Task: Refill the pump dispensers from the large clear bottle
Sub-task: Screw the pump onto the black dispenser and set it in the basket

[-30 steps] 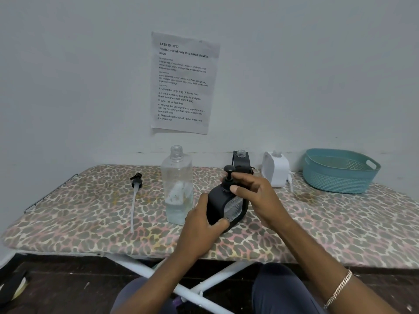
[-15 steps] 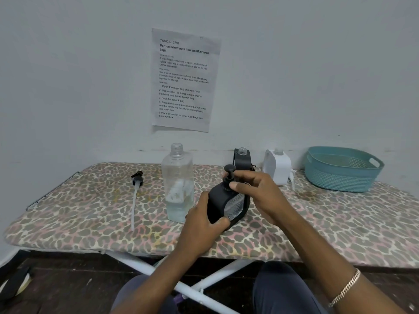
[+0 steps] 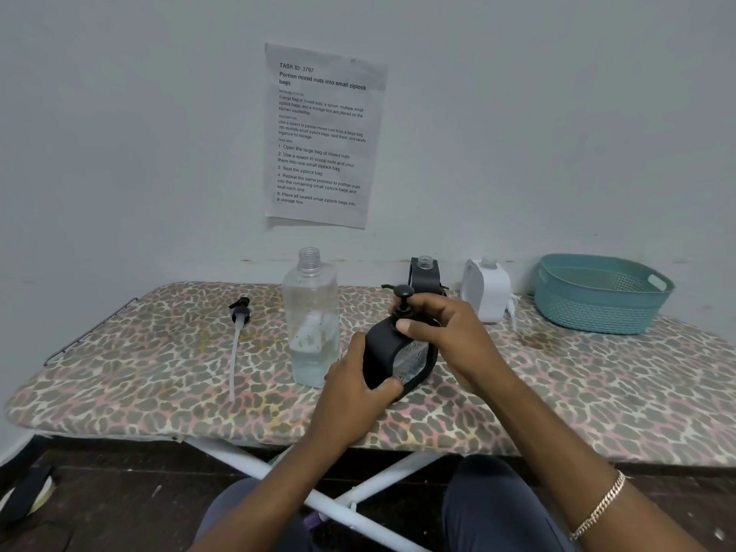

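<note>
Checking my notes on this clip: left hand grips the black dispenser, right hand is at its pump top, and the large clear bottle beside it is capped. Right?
Not quite: the head view shows the large clear bottle uncapped, its threaded neck bare. The left hand does grip the black dispenser, and the right hand is at its pump top.
</note>
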